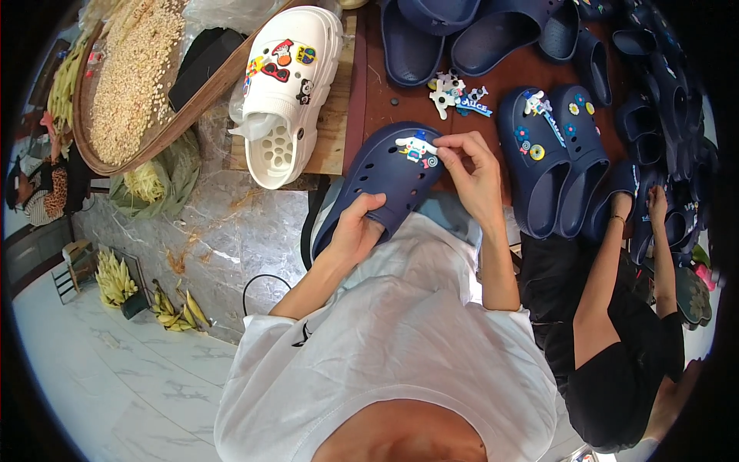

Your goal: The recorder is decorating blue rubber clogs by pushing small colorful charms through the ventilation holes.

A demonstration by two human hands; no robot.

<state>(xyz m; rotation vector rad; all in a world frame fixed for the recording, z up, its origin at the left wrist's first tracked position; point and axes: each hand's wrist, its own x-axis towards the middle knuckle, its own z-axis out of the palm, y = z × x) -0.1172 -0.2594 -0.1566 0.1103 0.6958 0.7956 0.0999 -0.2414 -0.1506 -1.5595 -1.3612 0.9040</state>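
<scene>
My left hand [352,231] grips a navy blue clog [377,179], thumb on top of the upper and the other fingers inside its opening. Near the toe, a white cartoon-character shoe charm [416,146] lies on the clog with small colourful pieces around it. Thumb and forefinger of my right hand [473,171] pinch the right edge of that charm. Beyond the clog, a small pile of loose charms [456,94] rests on the reddish-brown table. To the right stands a pair of navy clogs [543,165] decorated with flower and character charms.
A white clog with charms [296,77] stands on the left, near a woven tray of pale grains [127,100]. Several navy clogs [496,38] crowd the far and right sides. At the right, a co-worker in black [616,354] handles other clogs. Bananas [181,312] lie at lower left.
</scene>
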